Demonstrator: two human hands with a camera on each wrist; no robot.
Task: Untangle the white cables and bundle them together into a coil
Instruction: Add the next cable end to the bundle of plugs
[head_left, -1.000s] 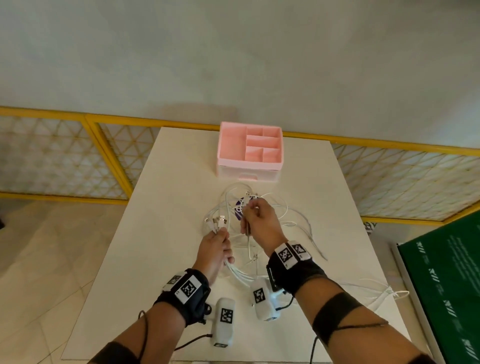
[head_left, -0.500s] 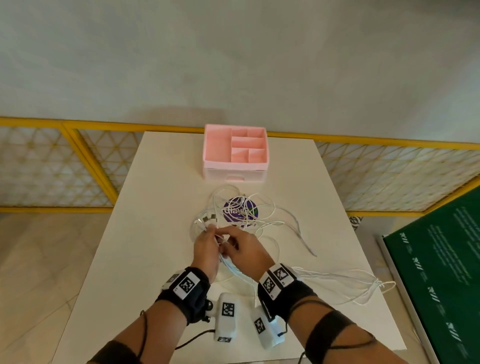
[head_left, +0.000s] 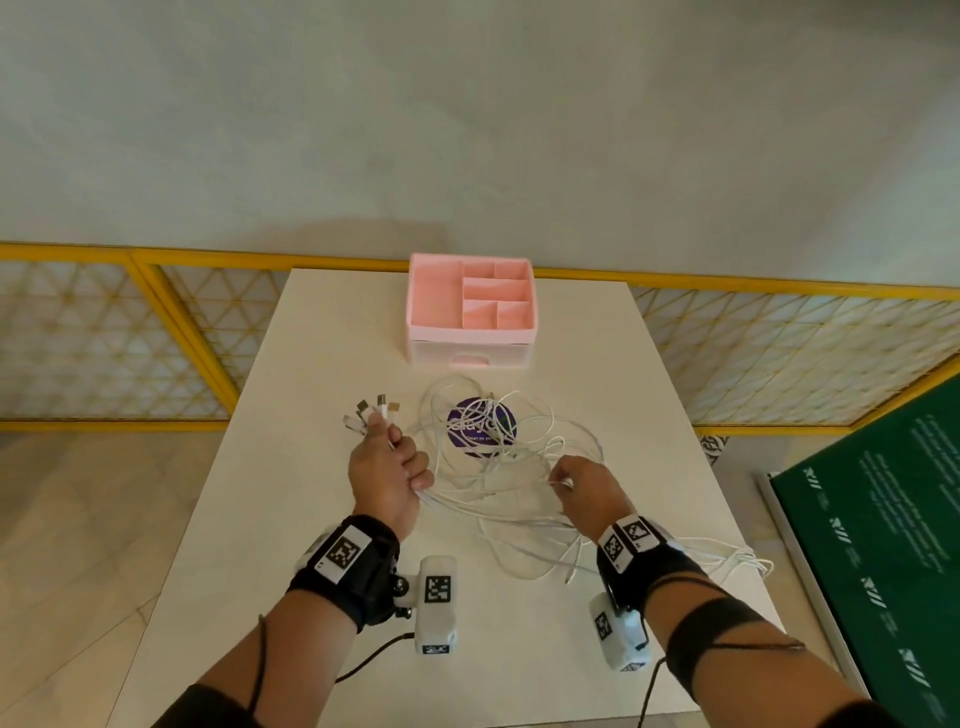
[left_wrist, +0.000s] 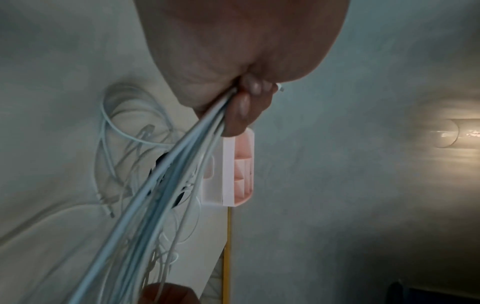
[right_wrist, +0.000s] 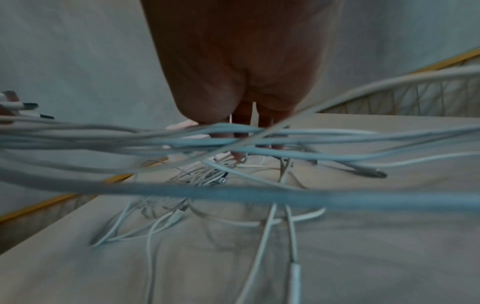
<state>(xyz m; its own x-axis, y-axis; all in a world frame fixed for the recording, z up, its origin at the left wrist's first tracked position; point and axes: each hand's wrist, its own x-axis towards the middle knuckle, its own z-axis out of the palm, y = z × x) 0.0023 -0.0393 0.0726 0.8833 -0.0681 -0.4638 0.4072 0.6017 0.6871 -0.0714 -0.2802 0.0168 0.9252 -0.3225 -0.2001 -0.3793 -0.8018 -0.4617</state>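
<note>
- The left hand (head_left: 387, 475) makes a fist round a bunch of white cables (head_left: 498, 499), fingers curled tight; the plug ends (head_left: 371, 410) fan out just past its knuckles.
- In the left wrist view those fingers (left_wrist: 244, 107) clamp the strands, which stream back toward the wrist.
- The right hand (head_left: 584, 491) pinches one or two thin strands at its fingertips; the other fingers look loosely bent, and the right wrist view is too blurred to confirm more.
- Progress, as I judge it: the plug ends are gathered, but nothing is coiled yet. Beyond both sets of fingertips, loops sprawl tangled over a purple sticker (head_left: 480, 426).
- More loose strands trail behind the right wrist toward the near right table (head_left: 322, 519) edge, some close to slipping off, I think.
- Room to work: bare tabletop lies left of the left fist and toward the body; the pink organizer (head_left: 470, 309) sits farther ahead, apart from the loops.
</note>
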